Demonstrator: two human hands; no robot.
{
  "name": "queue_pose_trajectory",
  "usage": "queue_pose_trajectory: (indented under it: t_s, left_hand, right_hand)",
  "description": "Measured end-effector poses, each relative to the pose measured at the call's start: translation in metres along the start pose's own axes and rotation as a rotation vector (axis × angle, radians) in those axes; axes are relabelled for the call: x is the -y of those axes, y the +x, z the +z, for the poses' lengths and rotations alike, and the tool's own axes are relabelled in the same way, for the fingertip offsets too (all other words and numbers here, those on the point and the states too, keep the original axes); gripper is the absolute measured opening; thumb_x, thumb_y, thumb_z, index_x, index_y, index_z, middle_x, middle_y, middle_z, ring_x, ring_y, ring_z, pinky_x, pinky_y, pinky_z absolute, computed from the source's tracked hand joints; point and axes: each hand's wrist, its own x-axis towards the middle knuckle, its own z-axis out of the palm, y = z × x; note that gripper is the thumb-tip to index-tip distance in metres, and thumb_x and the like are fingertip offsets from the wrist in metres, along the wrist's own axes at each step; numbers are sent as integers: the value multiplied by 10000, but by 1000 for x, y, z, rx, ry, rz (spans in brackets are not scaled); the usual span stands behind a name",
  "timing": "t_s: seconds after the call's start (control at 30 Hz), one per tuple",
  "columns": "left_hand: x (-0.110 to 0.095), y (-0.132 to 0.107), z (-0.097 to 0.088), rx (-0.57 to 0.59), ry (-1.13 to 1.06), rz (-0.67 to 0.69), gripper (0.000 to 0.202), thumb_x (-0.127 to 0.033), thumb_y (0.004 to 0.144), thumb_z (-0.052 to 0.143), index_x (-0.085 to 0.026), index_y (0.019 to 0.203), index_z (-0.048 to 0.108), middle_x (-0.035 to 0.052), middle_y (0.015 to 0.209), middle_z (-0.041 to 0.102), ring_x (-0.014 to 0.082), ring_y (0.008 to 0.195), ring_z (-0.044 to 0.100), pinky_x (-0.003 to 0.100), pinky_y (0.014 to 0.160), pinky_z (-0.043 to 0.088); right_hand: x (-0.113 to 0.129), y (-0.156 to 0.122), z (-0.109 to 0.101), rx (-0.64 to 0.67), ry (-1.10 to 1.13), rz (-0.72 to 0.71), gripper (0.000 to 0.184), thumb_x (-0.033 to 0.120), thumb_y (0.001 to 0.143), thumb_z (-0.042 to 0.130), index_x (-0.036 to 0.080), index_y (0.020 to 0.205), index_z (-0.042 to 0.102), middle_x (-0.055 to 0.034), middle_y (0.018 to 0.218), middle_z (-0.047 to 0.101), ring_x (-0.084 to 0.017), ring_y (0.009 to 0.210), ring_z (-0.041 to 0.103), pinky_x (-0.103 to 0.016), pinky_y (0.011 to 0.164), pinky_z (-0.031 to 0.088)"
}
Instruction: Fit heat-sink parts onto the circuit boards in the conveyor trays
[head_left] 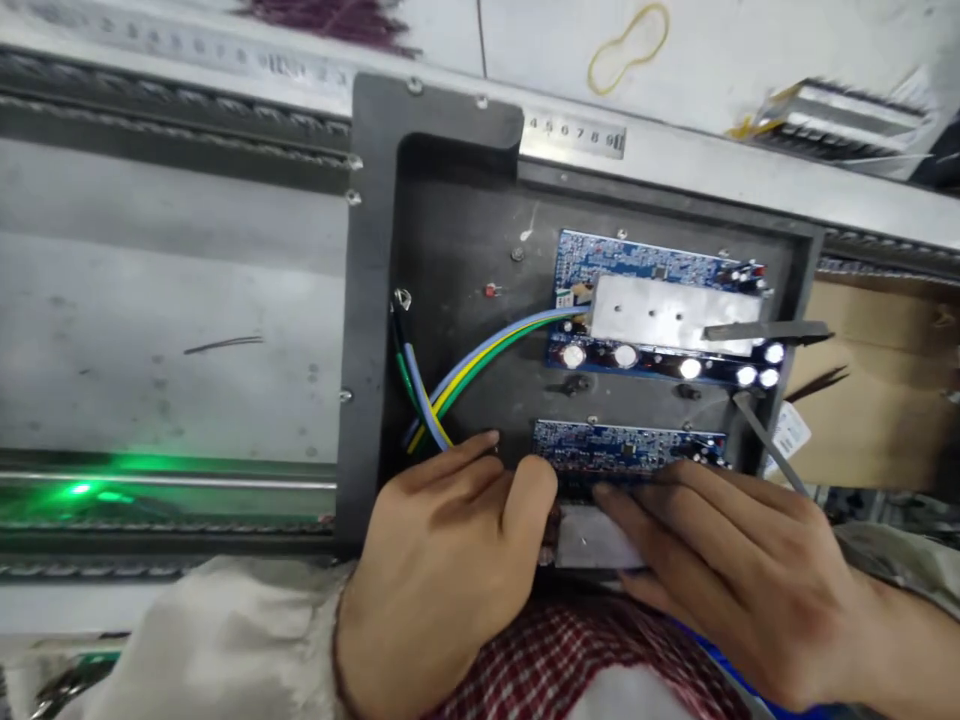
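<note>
Left hand (450, 560): at the left end of the lower circuit board, fingers curled and thumb bent in; the fingertips are largely hidden.
Left grip: whether it is closed on anything cannot be told from this view.
Right hand (750, 570): laid across the right part of the same board, fingers extended toward the left, one fingertip at the upper edge of the lower metal plate (589, 540).
Right grip: fingers reach over the board; whether they pinch any part cannot be determined.
Lower circuit board (585, 440): blue, inside the dark tray (465, 225), at its near side, partly covered by both hands.
Upper circuit board (637, 252): blue, in the same tray, beyond the lower one and apart from it; carries the upper metal plate (645, 312) and a row of round, bright-topped components along its near edge.
Wires (487, 348): blue, yellow and green, curving left from the upper board; they cross a second wire group (421, 385) just beyond the left hand.
Red component (492, 290): small, loose-looking, on the tray floor left of the upper board.
Yellow rubber band (628, 50): on the white surface (540, 50) beyond the tray.
Green light (81, 489): glowing at far left, near a metal rod.
</note>
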Motion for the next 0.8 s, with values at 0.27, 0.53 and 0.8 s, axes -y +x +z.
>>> queue_pose_trajectory:
  t_s: [0.27, 0.53, 0.8]
  left_hand:
    - [4, -1, 0, 34, -93, -30, 224, -10, 801, 406, -156, 705, 547, -36, 518, 528, 104, 515, 573, 308, 841, 583]
    - [3, 0, 1, 54, -109, -21, 244, -10, 823, 396, -137, 764, 596, -44, 524, 529, 97, 530, 579, 295, 864, 576]
    - [4, 1, -2, 23, -89, -8, 273, -14, 827, 375, -146, 706, 581, -44, 497, 524, 96, 485, 554, 282, 853, 577]
  right_hand:
    - [-1, -4, 1, 59, 16, 20, 288, 154, 855, 495, 49, 1092, 619, -100, 859, 659, -229, 817, 563, -348, 691, 451]
    - [-1, -8, 4, 41, 9, 52, 289, 123, 853, 476, 63, 1094, 624, -87, 867, 660, -215, 821, 565, -350, 729, 443]
    - [-1, -6, 3, 39, 12, 54, 279, 148, 852, 489, 64, 1077, 631, -113, 889, 664, -229, 806, 574, -359, 671, 460]
